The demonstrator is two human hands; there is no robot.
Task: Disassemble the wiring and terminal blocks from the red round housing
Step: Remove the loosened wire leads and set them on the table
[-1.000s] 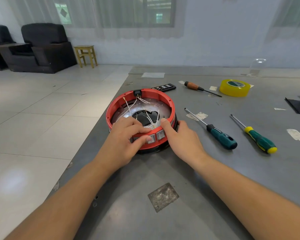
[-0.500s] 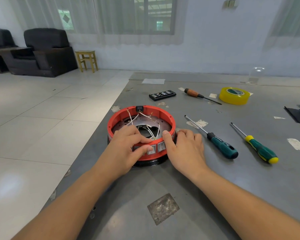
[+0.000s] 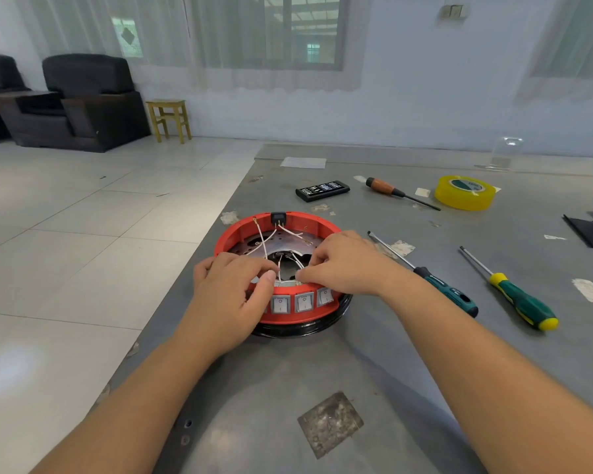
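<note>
The red round housing (image 3: 240, 230) sits on a black base ring near the grey table's left edge. Thin white wires (image 3: 261, 239) run from a black block (image 3: 278, 218) on its far wall down to the middle. Grey rocker switches (image 3: 303, 302) line its near wall. My left hand (image 3: 231, 295) lies over the near-left rim with fingers curled, thumb and fingertips pinching at the wire ends just inside the near wall. My right hand (image 3: 343, 263) reaches over the right rim, its fingertips pinching at the same spot. The exact part they hold is hidden.
Two green-handled screwdrivers (image 3: 445, 292) (image 3: 521, 302) lie right of the housing. Farther back are a wooden-handled screwdriver (image 3: 384, 188), a black bit case (image 3: 322, 190) and a yellow tape roll (image 3: 464, 193). The table's left edge (image 3: 185, 278) drops to a tiled floor.
My right hand has lifted off the outer right wall and moved over the rim into the housing. My left hand has shifted slightly, leaving the switches uncovered. The view has tilted up.
</note>
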